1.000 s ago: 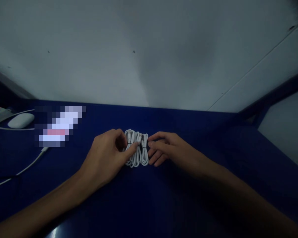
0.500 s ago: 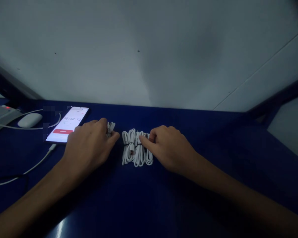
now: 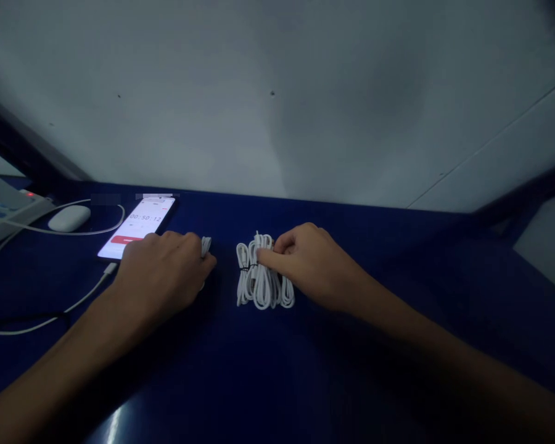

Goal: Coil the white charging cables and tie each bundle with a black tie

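Coiled white cable bundles [image 3: 263,280] lie side by side on the blue table [image 3: 268,376], each tied round the middle with a dark band. My right hand [image 3: 311,259] pinches the top of these bundles with thumb and fingers. My left hand [image 3: 166,271] lies knuckles up a short way to the left, closed over another white cable bundle [image 3: 206,245] whose end sticks out past the fingers.
A lit phone [image 3: 137,228] showing a timer lies at the back left, with a white charging cable [image 3: 50,314] running from it toward the left edge. Farther left sit a white mouse [image 3: 68,217] and a grey device [image 3: 2,206]. A grey wall [image 3: 277,92] stands behind the table.
My left hand has pulled one cable bundle away to the left, toward the phone. My right hand has shifted onto the top of the remaining bundles and pinched them.
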`<action>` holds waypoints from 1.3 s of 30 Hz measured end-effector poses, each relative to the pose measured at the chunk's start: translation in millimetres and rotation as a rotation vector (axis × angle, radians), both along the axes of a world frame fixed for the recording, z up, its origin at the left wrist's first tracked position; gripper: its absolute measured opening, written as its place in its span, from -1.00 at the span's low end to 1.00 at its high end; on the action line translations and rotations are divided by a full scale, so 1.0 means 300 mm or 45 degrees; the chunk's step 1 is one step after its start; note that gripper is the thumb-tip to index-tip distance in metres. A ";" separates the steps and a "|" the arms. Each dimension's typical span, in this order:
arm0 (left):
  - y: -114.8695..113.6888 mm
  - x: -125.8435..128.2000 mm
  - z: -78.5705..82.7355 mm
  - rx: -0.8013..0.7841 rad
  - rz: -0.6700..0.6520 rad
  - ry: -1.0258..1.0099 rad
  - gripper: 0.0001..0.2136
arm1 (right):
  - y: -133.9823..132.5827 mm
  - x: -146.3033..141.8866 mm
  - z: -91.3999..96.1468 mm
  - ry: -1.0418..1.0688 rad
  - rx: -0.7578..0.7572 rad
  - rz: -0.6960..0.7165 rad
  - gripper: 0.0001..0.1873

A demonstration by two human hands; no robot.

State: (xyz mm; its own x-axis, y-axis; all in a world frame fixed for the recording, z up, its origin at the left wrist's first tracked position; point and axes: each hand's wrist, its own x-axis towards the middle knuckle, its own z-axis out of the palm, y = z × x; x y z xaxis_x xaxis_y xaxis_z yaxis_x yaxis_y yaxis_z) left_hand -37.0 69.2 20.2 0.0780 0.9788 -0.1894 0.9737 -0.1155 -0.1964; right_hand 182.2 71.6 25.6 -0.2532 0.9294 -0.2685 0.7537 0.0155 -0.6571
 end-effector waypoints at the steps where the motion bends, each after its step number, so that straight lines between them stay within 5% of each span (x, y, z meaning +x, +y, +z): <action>1: -0.001 -0.003 0.002 -0.005 -0.003 0.006 -0.55 | 0.003 -0.016 0.008 0.030 -0.004 0.009 -0.48; 8: 0.000 -0.008 0.002 -0.002 -0.035 0.004 -0.54 | 0.059 -0.127 0.014 -0.051 0.049 0.084 -0.44; 14: -0.014 0.018 0.016 0.001 -0.077 -0.083 -0.71 | 0.048 -0.093 0.000 -0.295 0.216 0.089 -0.42; 19: -0.015 0.018 0.006 0.063 0.017 -0.186 -0.56 | 0.022 -0.094 -0.016 -0.485 0.281 0.097 -0.49; 33: -0.016 0.017 0.004 0.030 -0.047 -0.143 -0.63 | 0.044 -0.087 -0.040 -0.380 0.181 0.079 -0.50; 39: -0.005 0.026 0.005 0.149 0.098 -0.163 -0.40 | 0.044 -0.085 -0.047 -0.343 0.197 0.141 -0.50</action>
State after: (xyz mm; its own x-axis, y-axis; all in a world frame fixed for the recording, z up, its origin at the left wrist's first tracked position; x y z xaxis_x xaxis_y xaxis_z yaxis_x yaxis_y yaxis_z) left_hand -29.2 67.7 21.8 0.0182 0.9976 -0.0673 0.9967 -0.0234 -0.0778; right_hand 156.7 84.7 11.4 -0.2939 0.9353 -0.1971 0.8883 0.1911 -0.4177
